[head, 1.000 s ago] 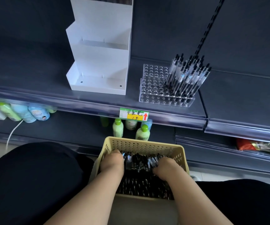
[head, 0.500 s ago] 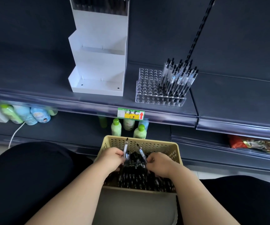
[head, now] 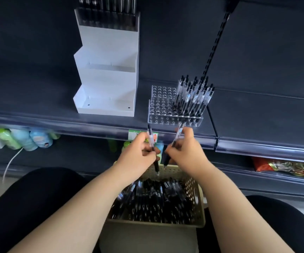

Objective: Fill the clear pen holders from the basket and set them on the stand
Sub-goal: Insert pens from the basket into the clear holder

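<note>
Writing on the green shelf tag [head: 133, 133] is unreadable, half hidden behind the grips. Left grip [head: 140, 152] pinches a clear-barrelled pen [head: 150, 140] and right grip [head: 184, 150] pinches a second pen [head: 178, 133], both tips-down above the perforated beige basket [head: 199, 207] of pens. Clear drilled pen holder [head: 161, 106], its right side filled, sits on the shelf [head: 38, 99] beside the white stepped stand [head: 107, 99].

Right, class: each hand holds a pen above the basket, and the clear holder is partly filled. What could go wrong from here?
The standing pens lean, crowded at the right end of the clear holder; pushing another in could topple some. The holder sits near the shelf edge; a shove might slide it off. The left hand and right hand each only pinch a pen, which may slip.
</note>
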`<action>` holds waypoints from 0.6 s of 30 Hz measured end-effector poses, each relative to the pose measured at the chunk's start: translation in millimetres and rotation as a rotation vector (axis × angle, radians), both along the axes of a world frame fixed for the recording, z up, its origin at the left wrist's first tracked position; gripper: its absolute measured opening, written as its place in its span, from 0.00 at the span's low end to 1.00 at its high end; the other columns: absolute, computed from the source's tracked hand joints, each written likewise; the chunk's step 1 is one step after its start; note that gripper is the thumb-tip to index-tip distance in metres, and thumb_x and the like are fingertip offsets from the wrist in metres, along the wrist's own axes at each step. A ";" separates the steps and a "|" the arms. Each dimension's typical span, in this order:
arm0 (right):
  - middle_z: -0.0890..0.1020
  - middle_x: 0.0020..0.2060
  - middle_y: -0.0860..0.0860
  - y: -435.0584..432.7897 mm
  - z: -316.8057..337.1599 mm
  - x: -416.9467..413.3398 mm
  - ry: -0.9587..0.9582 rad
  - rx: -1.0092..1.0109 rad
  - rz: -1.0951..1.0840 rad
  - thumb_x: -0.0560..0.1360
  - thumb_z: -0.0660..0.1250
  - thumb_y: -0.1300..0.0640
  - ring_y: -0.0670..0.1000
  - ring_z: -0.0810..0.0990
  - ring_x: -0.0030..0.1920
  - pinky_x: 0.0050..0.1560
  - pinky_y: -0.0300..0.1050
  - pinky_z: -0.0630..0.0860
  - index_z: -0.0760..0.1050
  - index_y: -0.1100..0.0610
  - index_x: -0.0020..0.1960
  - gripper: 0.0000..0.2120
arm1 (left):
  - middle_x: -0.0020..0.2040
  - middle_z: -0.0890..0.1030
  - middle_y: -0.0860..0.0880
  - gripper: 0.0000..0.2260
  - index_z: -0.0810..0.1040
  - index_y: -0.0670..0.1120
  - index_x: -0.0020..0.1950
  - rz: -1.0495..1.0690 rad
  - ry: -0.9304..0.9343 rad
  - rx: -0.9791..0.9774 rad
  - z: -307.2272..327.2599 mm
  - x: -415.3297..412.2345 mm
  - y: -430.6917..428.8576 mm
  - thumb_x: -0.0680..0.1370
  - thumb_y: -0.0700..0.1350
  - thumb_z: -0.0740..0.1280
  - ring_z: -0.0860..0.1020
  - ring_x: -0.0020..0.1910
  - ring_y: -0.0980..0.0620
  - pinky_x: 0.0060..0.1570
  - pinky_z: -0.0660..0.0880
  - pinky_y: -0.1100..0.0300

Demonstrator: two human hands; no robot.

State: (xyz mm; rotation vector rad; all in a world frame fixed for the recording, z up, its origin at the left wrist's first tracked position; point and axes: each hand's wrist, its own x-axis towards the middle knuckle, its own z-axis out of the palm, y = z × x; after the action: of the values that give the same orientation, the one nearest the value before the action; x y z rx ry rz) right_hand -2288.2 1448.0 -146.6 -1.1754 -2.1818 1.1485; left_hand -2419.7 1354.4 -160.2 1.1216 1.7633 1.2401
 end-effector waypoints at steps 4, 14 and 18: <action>0.83 0.32 0.51 23.3 45.2 -5.0 0.249 0.018 -0.062 0.79 0.56 0.55 0.50 0.80 0.25 0.21 0.39 0.69 0.61 0.51 0.43 0.06 | 0.47 0.82 0.56 0.06 0.74 0.57 0.52 0.043 0.007 0.137 32.3 -10.1 27.3 0.79 0.47 0.62 0.81 0.45 0.60 0.47 0.79 0.61; 0.80 0.35 0.45 97.7 106.4 -27.1 0.264 0.467 -0.157 0.73 0.64 0.57 0.42 0.77 0.32 0.31 0.30 0.71 0.68 0.44 0.47 0.09 | 0.41 0.81 0.60 0.10 0.76 0.60 0.43 0.209 0.292 0.383 76.3 -42.4 110.0 0.74 0.44 0.70 0.80 0.44 0.60 0.49 0.75 0.66; 0.78 0.33 0.38 106.4 90.4 -27.4 0.185 0.481 -0.158 0.75 0.64 0.54 0.40 0.76 0.36 0.32 0.29 0.68 0.70 0.46 0.47 0.04 | 0.41 0.83 0.59 0.11 0.77 0.59 0.44 0.251 0.208 0.394 60.6 -44.5 113.8 0.73 0.41 0.71 0.81 0.41 0.62 0.45 0.75 0.73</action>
State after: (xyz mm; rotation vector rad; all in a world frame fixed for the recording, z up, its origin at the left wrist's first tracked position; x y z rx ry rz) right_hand -2315.5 1554.4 -56.2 -0.9636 -2.0242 0.5916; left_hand -2464.2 1468.2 -99.6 1.3158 1.9085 1.7331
